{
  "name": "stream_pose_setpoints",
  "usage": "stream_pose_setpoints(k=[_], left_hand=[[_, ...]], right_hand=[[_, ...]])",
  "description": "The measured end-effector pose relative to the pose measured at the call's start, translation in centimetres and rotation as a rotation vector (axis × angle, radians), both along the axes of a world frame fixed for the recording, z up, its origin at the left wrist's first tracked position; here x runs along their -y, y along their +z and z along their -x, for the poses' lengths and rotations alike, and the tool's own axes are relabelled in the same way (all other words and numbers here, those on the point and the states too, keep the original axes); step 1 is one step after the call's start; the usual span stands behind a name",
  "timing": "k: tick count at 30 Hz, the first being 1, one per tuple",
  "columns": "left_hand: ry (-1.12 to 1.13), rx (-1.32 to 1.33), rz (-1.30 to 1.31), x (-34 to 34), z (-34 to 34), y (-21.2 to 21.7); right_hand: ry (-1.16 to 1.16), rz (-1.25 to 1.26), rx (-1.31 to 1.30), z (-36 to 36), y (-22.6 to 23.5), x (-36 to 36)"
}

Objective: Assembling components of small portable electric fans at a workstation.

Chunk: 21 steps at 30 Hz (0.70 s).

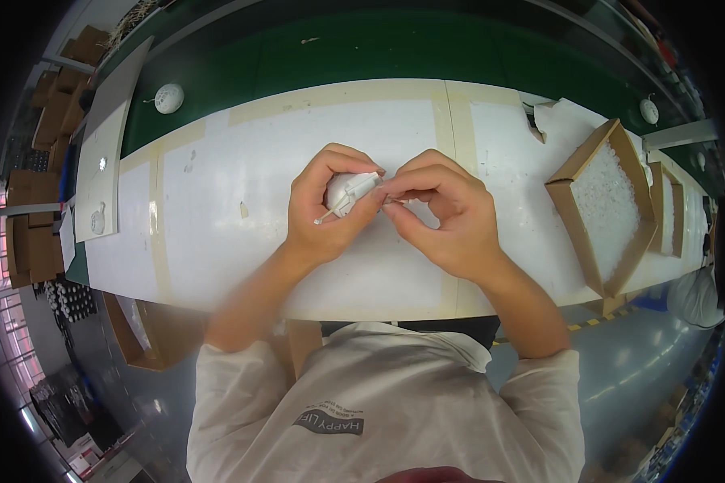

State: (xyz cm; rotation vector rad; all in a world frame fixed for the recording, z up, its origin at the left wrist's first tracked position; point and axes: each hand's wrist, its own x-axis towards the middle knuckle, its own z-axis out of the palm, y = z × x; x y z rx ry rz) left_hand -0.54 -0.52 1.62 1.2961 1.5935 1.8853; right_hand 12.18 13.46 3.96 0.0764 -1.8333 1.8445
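Observation:
Over the middle of the white-topped table, my left hand (318,211) is wrapped around a white rounded plastic part (340,191). A narrow straight white section runs along this part, and a thin pale stick or lead pokes out at its lower left. My right hand (453,211) meets it at the right end, thumb and fingers closed in a pinch against the left fingertips. Whatever small piece lies between the right fingertips is mostly hidden, and I cannot make it out.
An open cardboard box (608,205) of small clear pieces stands on the right, with another box (667,208) beyond it. On the green surface at the back sit a round white part (167,98) and another white round part (648,111). A pale panel (109,153) stands at left.

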Motion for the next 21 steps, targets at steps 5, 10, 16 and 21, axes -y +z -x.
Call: stream_pose_setpoints(k=[5, 10, 16, 21], left_hand=[[0.023, 0.142, 0.006, -0.2, -0.8, 0.5], [-0.093, 0.140, -0.024, -0.1, -0.6, -0.1], [-0.138, -0.126, 0.082, 0.5, 0.6, 0.5], [-0.112, -0.031, 0.105, 0.3, -0.2, 1.0]], right_hand=[[-0.102, 0.014, -0.058, 0.2, -0.1, 1.1], [-0.110, 0.155, -0.060, 0.0, -0.5, 1.1], [-0.050, 0.459, 0.116, 0.1, 0.0, 0.7], [0.024, 0.503, 0.103, 0.0, 0.0, -0.1]])
